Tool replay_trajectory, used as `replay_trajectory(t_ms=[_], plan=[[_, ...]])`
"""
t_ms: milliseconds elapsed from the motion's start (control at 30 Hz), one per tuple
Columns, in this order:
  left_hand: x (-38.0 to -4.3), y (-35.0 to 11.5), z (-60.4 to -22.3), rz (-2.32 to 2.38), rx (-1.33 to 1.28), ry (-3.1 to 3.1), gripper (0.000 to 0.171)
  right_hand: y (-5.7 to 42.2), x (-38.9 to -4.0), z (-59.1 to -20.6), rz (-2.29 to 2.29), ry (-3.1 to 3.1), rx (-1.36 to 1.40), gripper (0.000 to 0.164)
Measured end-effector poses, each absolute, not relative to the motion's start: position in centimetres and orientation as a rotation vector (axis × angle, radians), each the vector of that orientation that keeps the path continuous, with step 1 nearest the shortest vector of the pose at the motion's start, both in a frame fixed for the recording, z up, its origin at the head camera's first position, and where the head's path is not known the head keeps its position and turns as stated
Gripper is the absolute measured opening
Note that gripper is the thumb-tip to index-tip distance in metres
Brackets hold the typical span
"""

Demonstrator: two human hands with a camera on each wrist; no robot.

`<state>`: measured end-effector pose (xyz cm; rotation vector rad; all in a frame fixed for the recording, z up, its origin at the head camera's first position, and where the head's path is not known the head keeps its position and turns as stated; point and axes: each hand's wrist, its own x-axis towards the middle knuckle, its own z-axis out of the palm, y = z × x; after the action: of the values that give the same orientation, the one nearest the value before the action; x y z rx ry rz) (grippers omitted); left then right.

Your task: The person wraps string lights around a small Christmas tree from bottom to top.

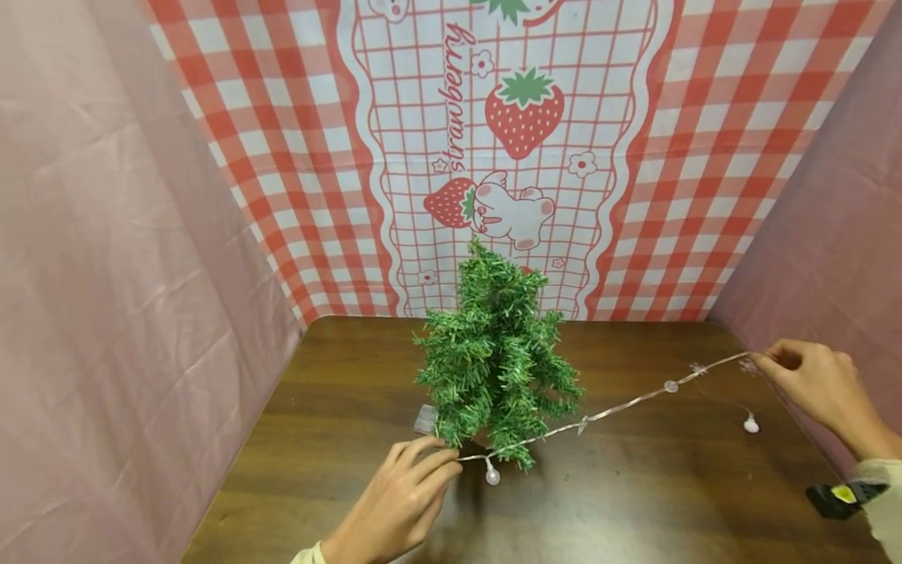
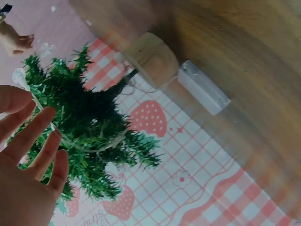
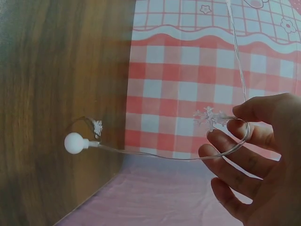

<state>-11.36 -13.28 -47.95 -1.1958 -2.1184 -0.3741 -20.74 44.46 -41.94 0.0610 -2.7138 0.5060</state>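
Observation:
A small green artificial Christmas tree (image 1: 496, 352) stands upright on the wooden table. String lights on a clear wire (image 1: 623, 406) stretch across the tree's lower front, between both hands. My left hand (image 1: 405, 493) pinches the wire beside the lower branches, near a round bulb (image 2: 19, 76). To the right of the tree, my right hand (image 1: 820, 388) holds the wire between thumb and forefinger, next to a snowflake-shaped light (image 3: 209, 117). From there a loose end hangs down with a white ball bulb (image 3: 76, 143). In the left wrist view, part of the wire runs among the branches.
A clear battery box (image 2: 202, 87) lies on the table (image 1: 338, 439) by the tree's round wooden base (image 2: 153, 59). Behind stands a red-and-white checked strawberry cloth (image 1: 282, 157). Pink cloth (image 1: 127, 274) hangs at both sides.

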Motion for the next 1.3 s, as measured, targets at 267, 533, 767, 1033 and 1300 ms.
replay_trajectory(t_ms=[267,533,767,1033,1300], plan=[[-11.1,-14.1,-49.2,-0.349,-1.232,-2.079,0.036,44.6,-20.6,-41.2,0.508,-2.636,0.069,0.029],[-10.6,-13.7,-49.1,-0.380,-1.214,-2.027,0.033,44.7,-20.9,-39.4,0.541,-2.581,-0.009,0.032],[-10.3,-11.1,-46.5,-0.437,-1.240,-1.922,0.027,43.9,-21.3,-39.1,0.532,-2.530,-0.044,0.034],[-10.2,-6.9,-42.4,-0.440,-1.330,-2.085,0.027,42.5,-23.2,-39.2,0.556,-2.655,0.038,0.036],[-10.8,-2.5,-40.9,-0.399,-1.463,-2.336,0.029,39.4,-24.7,-38.8,0.591,-2.636,0.128,0.034]])
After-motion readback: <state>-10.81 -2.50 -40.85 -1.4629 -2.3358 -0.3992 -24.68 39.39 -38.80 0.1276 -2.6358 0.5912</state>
